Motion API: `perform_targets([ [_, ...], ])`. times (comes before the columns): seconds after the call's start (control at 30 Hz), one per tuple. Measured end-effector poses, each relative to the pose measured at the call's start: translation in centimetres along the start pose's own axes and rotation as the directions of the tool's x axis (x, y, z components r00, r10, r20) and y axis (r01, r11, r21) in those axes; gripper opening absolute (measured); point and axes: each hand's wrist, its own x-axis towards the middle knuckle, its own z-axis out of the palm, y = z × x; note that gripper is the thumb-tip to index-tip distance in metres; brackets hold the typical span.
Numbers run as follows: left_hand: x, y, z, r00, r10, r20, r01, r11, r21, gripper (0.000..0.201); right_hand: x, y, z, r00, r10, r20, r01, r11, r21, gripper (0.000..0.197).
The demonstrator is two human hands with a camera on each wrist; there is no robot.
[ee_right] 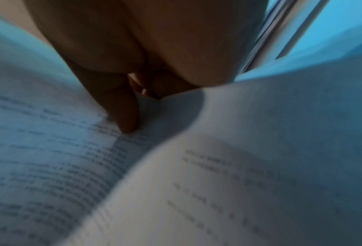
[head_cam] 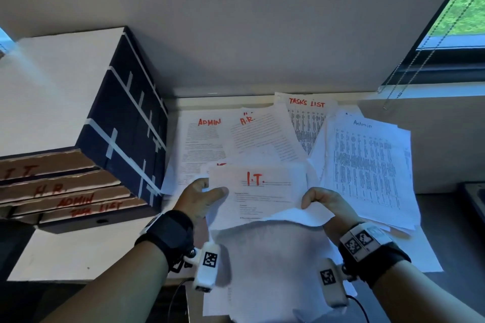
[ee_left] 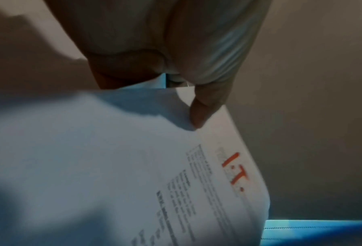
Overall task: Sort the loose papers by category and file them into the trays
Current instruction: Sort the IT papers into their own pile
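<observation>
Four cardboard trays (head_cam: 70, 191) sit stacked at my left on the white counter (head_cam: 65, 252), marked I.T., H.R., ADMIN and TASK LIST; a grey wall rises behind, a window (head_cam: 456, 8) far right. Loose papers (head_cam: 367, 160) crowd the counter's back and right. My left hand (head_cam: 202, 196) and right hand (head_cam: 325, 204) each pinch a side of the I.T. sheet (head_cam: 259, 191), lifted, its heading toward the wall, its long axis running away from me.
</observation>
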Motion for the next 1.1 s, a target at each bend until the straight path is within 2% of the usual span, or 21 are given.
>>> perform_targets([
  [0.07,0.5,-0.3,-0.2,1.0,0.009,-0.012,-0.009,1.0,0.003,0.055,-0.3,-0.4,0.4,1.0,-0.031,0.003,0.031,0.999,-0.021,0.015],
  [0.13,0.9,-0.5,-0.3,1.0,0.022,-0.021,-0.023,1.0,-0.017,0.061,-0.4,-0.4,0.5,0.999,-0.052,0.003,0.052,0.997,-0.065,0.016],
  [0.17,0.5,0.0,-0.1,0.999,0.026,-0.021,-0.027,0.999,-0.028,0.057,-0.3,-0.3,0.5,0.999,-0.052,-0.004,0.051,0.995,-0.08,0.024],
  [0.27,-0.8,1.1,0.6,0.998,0.053,-0.038,-0.054,0.997,-0.046,0.01,0.0,0.2,0.1,0.999,-0.041,-0.02,0.039,0.996,-0.084,0.033],
  [0.3,-1.2,1.5,0.8,0.997,0.063,-0.041,-0.065,0.996,-0.057,0.006,0.0,0.3,0.0,0.998,-0.046,-0.033,0.043,0.995,-0.091,0.031],
  [0.37,-1.6,1.8,0.9,0.996,0.087,-0.037,-0.09,0.992,-0.086,0.012,0.0,0.4,-0.1,0.998,-0.039,-0.049,0.035,0.997,-0.07,0.027],
  [0.5,-1.2,1.6,0.8,0.995,0.037,-0.092,-0.043,0.997,-0.063,0.013,0.0,0.4,-0.1,0.998,-0.023,-0.066,0.024,1.0,0.016,0.014],
  [0.57,-1.0,1.3,0.8,0.993,0.042,-0.113,-0.044,0.999,-0.015,0.01,0.0,0.5,-0.2,0.996,0.013,-0.091,-0.006,0.997,0.074,0.02],
  [0.63,-0.8,0.7,0.7,0.995,0.038,-0.089,-0.042,0.998,-0.044,0.028,0.1,0.6,-0.3,0.988,0.035,-0.147,-0.024,0.997,0.077,0.016],
  [0.73,-0.9,0.4,1.3,1.0,-0.009,-0.018,0.006,0.986,-0.168,0.053,0.5,0.9,-0.2,0.972,0.026,-0.232,-0.037,0.998,-0.042,0.01],
  [0.77,-1.0,0.5,1.5,0.999,-0.036,0.015,0.039,0.983,-0.18,0.051,0.7,1.0,0.0,0.969,0.018,-0.248,-0.044,0.994,-0.103,0.008],
  [0.87,-1.3,1.3,2.0,0.993,-0.104,0.058,0.114,0.971,-0.209,0.026,1.3,1.2,0.4,0.948,-0.022,-0.318,-0.076,0.953,-0.292,0.007],
  [0.9,-1.4,1.5,2.2,0.995,-0.071,0.071,0.082,0.983,-0.166,0.022,1.4,1.1,0.6,0.94,-0.037,-0.34,-0.078,0.946,-0.316,0.007],
  [0.93,-1.3,1.5,2.3,0.997,-0.002,0.077,0.005,0.999,-0.042,0.025,1.4,0.9,0.8,0.933,-0.044,-0.357,-0.084,0.938,-0.337,0.011],
  [0.97,-1.1,1.4,2.4,0.993,0.067,0.096,-0.077,0.991,0.105,0.036,1.4,0.7,1.0,0.926,-0.061,-0.372,-0.088,0.925,-0.37,0.018],
  [1.03,-0.7,1.2,2.6,0.987,0.149,0.058,-0.16,0.909,0.385,0.056,1.2,0.5,1.3,0.922,-0.095,-0.376,-0.098,0.881,-0.463,0.035],
  [1.1,-0.3,1.5,2.5,0.969,0.228,-0.093,-0.137,0.813,0.567,0.062,0.8,0.4,1.5,0.938,-0.116,-0.328,-0.087,0.834,-0.544,0.053],
])
